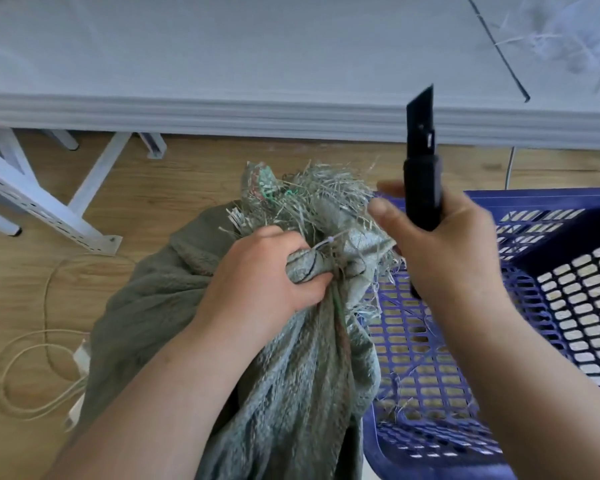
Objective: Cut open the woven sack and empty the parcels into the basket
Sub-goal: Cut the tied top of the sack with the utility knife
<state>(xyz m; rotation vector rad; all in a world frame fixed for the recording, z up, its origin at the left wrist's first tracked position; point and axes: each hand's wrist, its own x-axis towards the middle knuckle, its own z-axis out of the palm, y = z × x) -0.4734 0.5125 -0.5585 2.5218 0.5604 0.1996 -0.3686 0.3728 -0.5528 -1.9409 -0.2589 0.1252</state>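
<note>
Woven sack (302,358) was gripped at its tied neck by the left hand (257,271); the right hand (454,244) clutched the knife (421,161) (blade up), best drawn away from those fingers.

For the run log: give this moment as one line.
left hand grips tied sack neck | right hand holds knife, blade up | basket beside sack

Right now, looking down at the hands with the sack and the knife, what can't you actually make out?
- Head view: the woven sack is bunched shut under the left hand, so its contents are hidden.
- The right hand is motion-blurred and covers most of the knife handle.
- The blue basket is cut off by the right and bottom edges.
- The sack's bottom is out of frame.
</note>
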